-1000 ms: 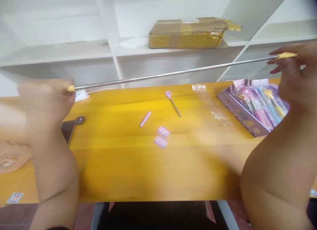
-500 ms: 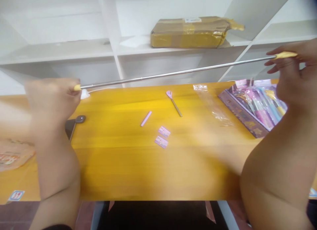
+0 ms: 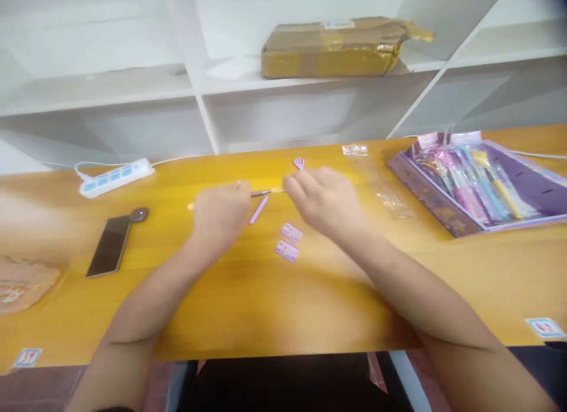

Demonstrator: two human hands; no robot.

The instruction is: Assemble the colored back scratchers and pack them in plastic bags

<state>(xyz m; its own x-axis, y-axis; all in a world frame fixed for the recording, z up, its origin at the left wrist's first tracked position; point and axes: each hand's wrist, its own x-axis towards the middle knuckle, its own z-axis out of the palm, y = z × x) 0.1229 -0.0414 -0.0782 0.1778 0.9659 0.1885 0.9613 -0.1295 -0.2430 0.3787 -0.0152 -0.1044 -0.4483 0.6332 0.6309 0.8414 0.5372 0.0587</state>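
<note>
My left hand (image 3: 221, 214) and my right hand (image 3: 325, 202) grip a yellow telescopic back scratcher (image 3: 261, 193) above the table. A short length of its metal rod shows between my fists. My left fist wraps the handle, whose yellow tip pokes out on the left. Closed fingers of my right hand hold its yellow end. Beneath, a small purple claw head (image 3: 299, 162) lies partly hidden by my right hand. A loose purple handle tube (image 3: 258, 210) rests nearby, with two small printed cards (image 3: 291, 232) in front of it. Both hands are somewhat blurred.
On the right stands a purple display box (image 3: 456, 223) of wrapped scratchers, beside a clear plastic sleeve (image 3: 392, 205). To the left are a phone (image 3: 108, 246), a dark small object (image 3: 139, 215), a power strip (image 3: 117, 178) and a plastic bag (image 3: 29, 282). A taped carton (image 3: 332, 48) sits on the shelf.
My hands have come from far apart to close together over the table's middle. The yellow back scratcher's long rod has been pushed in and is now short.
</note>
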